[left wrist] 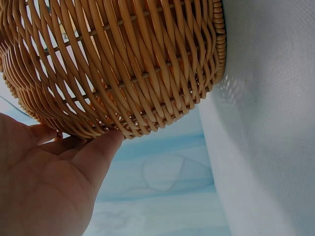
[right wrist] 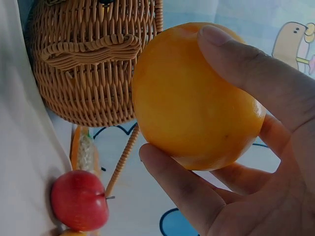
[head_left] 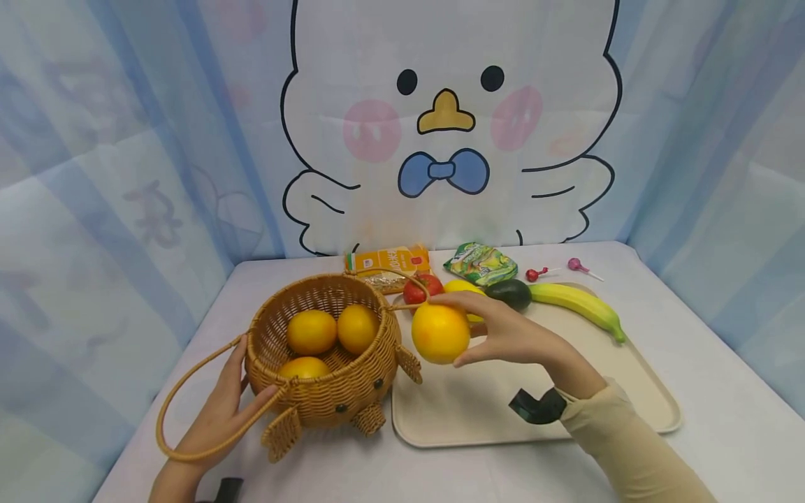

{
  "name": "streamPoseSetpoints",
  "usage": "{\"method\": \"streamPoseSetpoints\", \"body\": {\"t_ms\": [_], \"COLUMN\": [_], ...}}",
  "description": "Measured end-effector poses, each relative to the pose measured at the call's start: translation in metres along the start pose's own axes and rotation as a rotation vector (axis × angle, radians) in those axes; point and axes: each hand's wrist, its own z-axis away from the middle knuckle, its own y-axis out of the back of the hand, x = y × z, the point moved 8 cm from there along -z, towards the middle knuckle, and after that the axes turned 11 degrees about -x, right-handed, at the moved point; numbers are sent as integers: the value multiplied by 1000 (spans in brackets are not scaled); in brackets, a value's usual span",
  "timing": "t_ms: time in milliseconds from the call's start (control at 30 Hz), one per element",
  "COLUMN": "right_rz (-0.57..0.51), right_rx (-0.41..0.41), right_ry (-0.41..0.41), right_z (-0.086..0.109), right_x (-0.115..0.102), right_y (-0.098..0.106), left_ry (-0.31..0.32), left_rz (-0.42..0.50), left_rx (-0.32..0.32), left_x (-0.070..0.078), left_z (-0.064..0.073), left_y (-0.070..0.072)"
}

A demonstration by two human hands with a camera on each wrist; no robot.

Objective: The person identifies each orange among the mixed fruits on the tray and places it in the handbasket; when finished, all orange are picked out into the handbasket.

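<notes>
In the head view, my right hand (head_left: 512,335) holds an orange (head_left: 440,334) between thumb and fingers, just right of a wicker basket (head_left: 327,402). The right wrist view shows the thumb on one side of this orange and fingertips on the other. Three more oranges (head_left: 312,332) lie inside the basket. My left hand (head_left: 216,412) rests against the basket's left side, its thumb and fingers spread and fairly straight on the weave. Up close, the left wrist view shows the thumb touching the wicker (left wrist: 128,64); the other fingers are partly hidden. A handle loop crosses over the left hand.
A beige tray (head_left: 465,412) bears a banana (head_left: 578,304), a dark green avocado (head_left: 511,294), a yellow fruit (head_left: 462,286) partly hidden and a red apple (right wrist: 80,200). Behind are an orange packet (head_left: 390,262), a green packet (head_left: 481,264) and two lollipops (head_left: 533,274). Printed curtains surround the table.
</notes>
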Motion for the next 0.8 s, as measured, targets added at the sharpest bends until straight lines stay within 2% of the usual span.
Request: {"method": "streamPoseSetpoints", "body": {"t_ms": [467,800], "right_rz": [-43,-29], "right_rx": [-36,-56], "right_ry": [25,22], "right_z": [-16,-25], "right_x": [-7,-11], "right_y": [-5,-7], "left_ry": [9,2], "left_rz": [3,-11], "left_rx": [-3,3], "left_x": [0,0], "left_z": [0,1], "left_y": [0,0]}}
